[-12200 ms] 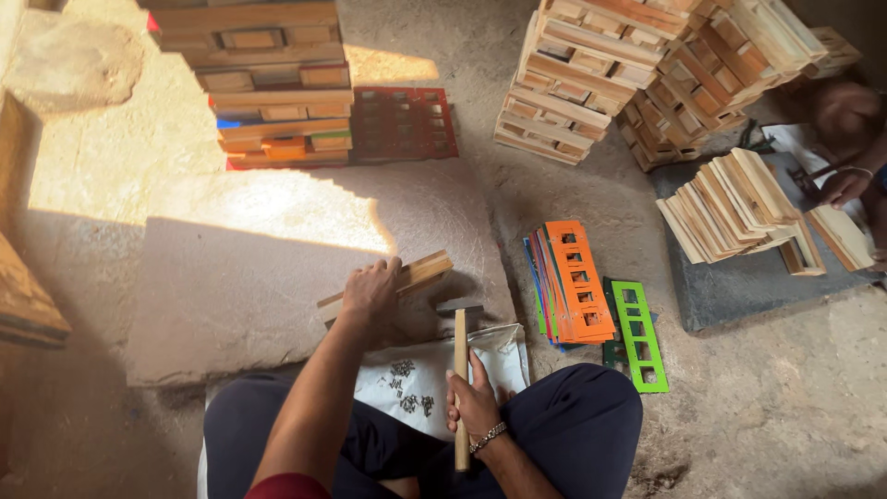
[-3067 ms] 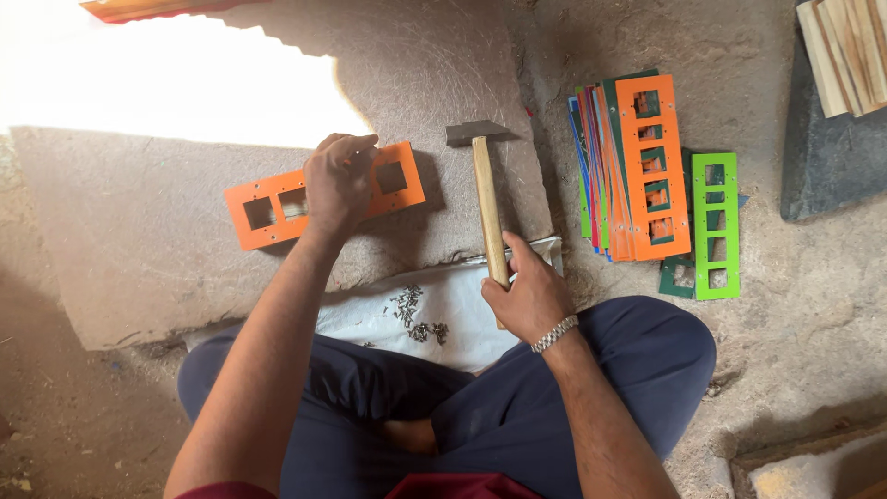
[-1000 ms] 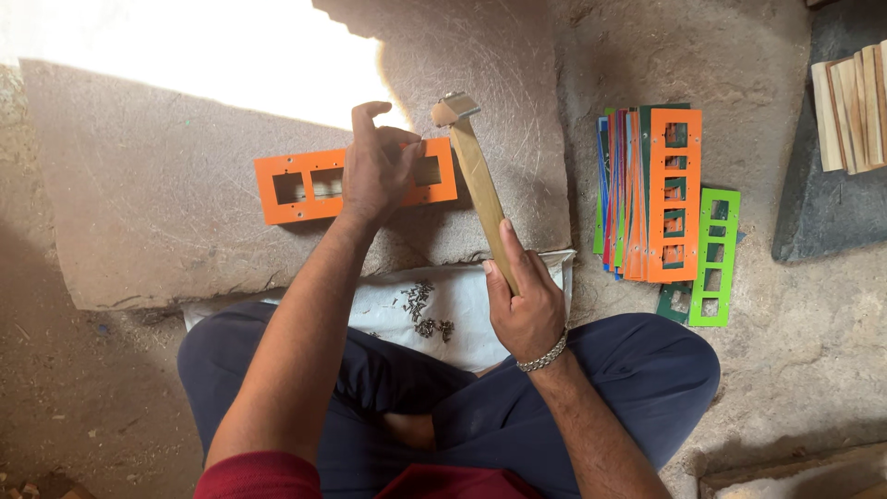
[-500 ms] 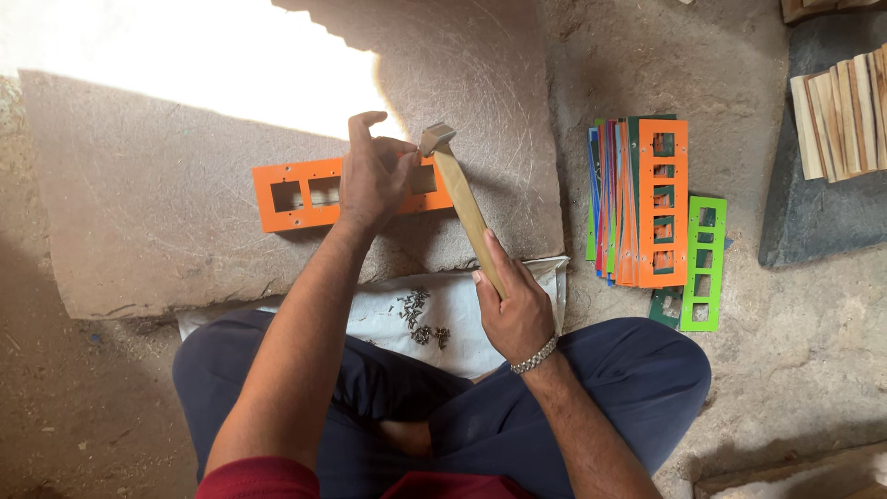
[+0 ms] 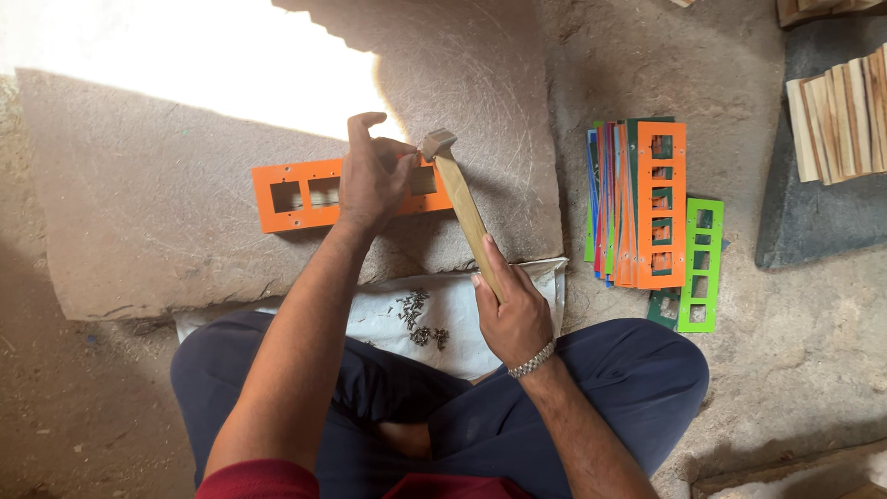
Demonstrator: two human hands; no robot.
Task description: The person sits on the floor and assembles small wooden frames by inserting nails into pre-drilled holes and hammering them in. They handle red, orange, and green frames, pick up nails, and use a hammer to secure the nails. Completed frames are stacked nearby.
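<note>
Sunlit stone slab (image 5: 166,240) carries an orange rectangular cut-out plate (image 5: 291,192); left hand (image 5: 371,176) pinches something tiny there, right hand (image 5: 510,310) grips a wooden-handled hammer (image 5: 459,199), whose head, so close, could strike those fingertips.

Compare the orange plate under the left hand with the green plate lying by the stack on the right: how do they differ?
The orange plate lies crosswise on the stone slab; the green plate lies lengthwise on the bare floor. The orange plate is pinned by the left hand, with the hammer head at its right end; the green plate is untouched, beside the stack of coloured plates. Both are flat, oblong plates with rectangular cut-outs.
</note>
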